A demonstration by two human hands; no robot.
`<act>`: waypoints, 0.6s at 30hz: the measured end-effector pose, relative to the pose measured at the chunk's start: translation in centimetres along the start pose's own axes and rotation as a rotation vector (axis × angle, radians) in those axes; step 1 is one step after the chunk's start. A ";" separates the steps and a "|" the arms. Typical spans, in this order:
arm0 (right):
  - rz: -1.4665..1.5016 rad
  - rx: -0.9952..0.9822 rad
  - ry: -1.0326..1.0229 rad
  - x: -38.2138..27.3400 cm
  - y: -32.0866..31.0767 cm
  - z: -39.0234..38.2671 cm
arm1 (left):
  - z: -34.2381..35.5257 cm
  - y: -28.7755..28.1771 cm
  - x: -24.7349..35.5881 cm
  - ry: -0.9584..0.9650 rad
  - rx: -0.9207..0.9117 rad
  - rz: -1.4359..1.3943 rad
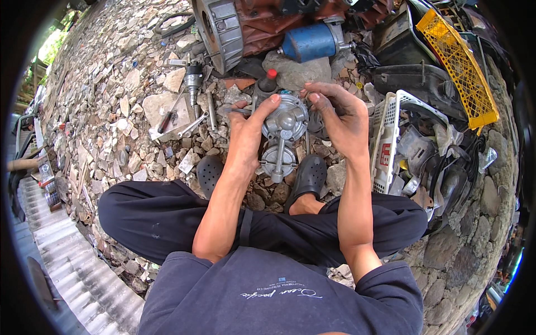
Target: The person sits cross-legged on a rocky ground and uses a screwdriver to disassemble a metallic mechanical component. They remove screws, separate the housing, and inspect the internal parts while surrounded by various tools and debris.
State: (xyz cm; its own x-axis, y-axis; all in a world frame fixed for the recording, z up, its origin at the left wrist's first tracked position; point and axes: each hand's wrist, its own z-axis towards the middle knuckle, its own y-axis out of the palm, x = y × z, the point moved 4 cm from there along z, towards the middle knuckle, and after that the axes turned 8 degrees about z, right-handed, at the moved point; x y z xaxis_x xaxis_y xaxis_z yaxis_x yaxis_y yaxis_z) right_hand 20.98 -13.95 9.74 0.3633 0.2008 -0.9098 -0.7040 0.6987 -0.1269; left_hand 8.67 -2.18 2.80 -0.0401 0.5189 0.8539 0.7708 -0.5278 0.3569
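Note:
Between my knees is a silver metal engine part with two round housings and a short rod across its front. My left hand is closed around its left side, thumb on the upper rim. At the upper right of the part, my right hand has thumb and forefinger pinched together; whatever sits between them is too small to make out. A dark bottle with a red cap stands just beyond the part. A thin metal rod shows beside its right edge.
Left on the stones lie a screwdriver, a wrench and a grey metal fitting. A large engine block and blue cylinder lie ahead. To the right are a white crate of parts and a yellow crate.

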 end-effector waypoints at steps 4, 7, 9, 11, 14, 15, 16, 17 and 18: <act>-0.092 -0.025 -0.025 -0.2 0.1 0.0 | -0.3 0.2 0.3 0.007 -0.018 -0.011; -0.171 -0.079 -0.074 -0.2 0.1 0.1 | -0.4 0.1 0.5 0.013 0.001 0.006; -0.190 -0.085 -0.092 -0.4 0.0 0.1 | -0.3 0.0 0.3 0.012 0.003 0.019; -0.205 -0.092 -0.105 -0.5 0.0 0.1 | -0.2 -0.1 0.2 0.011 0.002 0.026; -0.230 -0.103 -0.120 -0.5 0.1 0.1 | -0.2 -0.1 0.2 0.017 -0.002 0.026; -0.244 -0.107 -0.128 -0.4 0.1 0.1 | -0.1 -0.1 0.1 0.026 -0.002 0.023; -0.258 -0.110 -0.136 -0.4 0.1 0.0 | -0.2 -0.1 0.1 0.035 -0.003 0.021; -0.289 -0.114 -0.155 -0.5 0.1 0.0 | -0.2 -0.1 0.1 0.034 0.000 0.024; -0.321 -0.118 -0.175 -0.6 0.1 0.0 | -0.2 -0.2 0.2 0.033 0.002 0.027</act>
State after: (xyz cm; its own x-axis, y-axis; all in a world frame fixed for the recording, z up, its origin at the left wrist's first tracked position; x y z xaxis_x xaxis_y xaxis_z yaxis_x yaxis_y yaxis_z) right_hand 20.65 -14.01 10.29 0.6678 0.1060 -0.7367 -0.5997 0.6629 -0.4482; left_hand 8.41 -2.11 2.99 -0.0401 0.4818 0.8753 0.7731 -0.5400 0.3327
